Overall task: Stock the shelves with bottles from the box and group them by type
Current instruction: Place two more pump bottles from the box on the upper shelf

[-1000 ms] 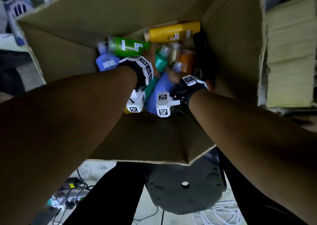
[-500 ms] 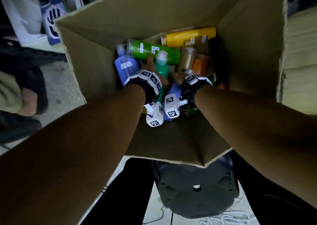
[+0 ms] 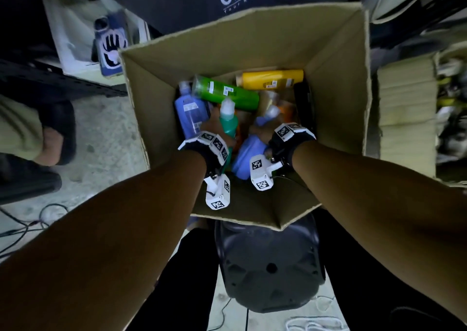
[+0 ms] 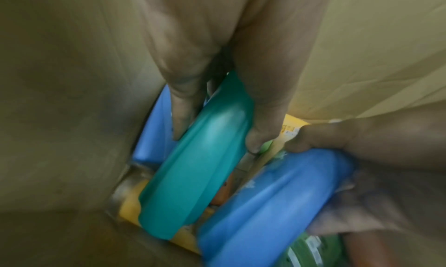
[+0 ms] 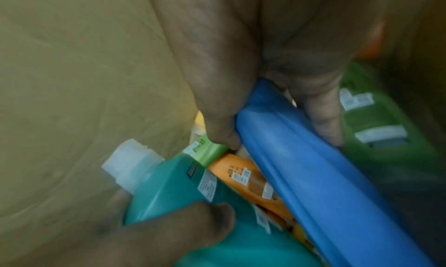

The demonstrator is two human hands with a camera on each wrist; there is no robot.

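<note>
Both my hands are down inside the open cardboard box (image 3: 336,83). My left hand (image 3: 211,133) grips a teal bottle (image 3: 228,123) with a white cap; the left wrist view shows thumb and fingers (image 4: 183,116) clamped on either side of the teal bottle (image 4: 193,168). My right hand (image 3: 262,135) grips a light blue bottle (image 3: 246,156), its fingers (image 5: 219,122) curled round the blue bottle (image 5: 301,174). Loose in the box lie a green bottle (image 3: 227,93), a yellow bottle (image 3: 273,78), a darker blue bottle (image 3: 189,113) and an orange one (image 5: 248,177).
The box sits on a dark plastic stool (image 3: 270,267). Cables (image 3: 30,219) trail over the concrete floor at left and below. Another person's feet (image 3: 48,138) stand at the left. A blue-and-white package (image 3: 111,48) rests on a shelf at back left. Stacked pale cartons (image 3: 406,103) stand at right.
The head view has swung so the box sits lower and further right in the picture. Both hands have kept their hold, and the teal and blue bottles stand a little more upright.
</note>
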